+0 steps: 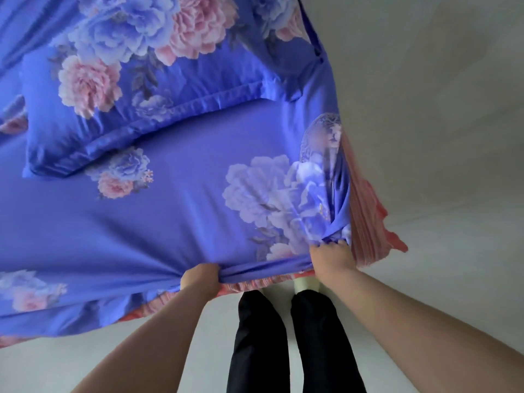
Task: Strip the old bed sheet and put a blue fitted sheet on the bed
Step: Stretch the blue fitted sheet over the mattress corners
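The blue floral sheet (175, 217) covered the bed, filling the frame's left and centre. At its lower edge the left hand (200, 282) and right hand (332, 258) each gripped bunched fabric, above a pink ruffled skirt (365, 222). Bare pale floor (442, 137) lay open at right.

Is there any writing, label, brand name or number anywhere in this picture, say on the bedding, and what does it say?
None can be read. The blue floral sheet, gripped at its edge by the left hand and the right hand, shows only printed flowers, as does the matching pillow.
The pink pleated bed skirt, black trousers and pale floor carry no text.
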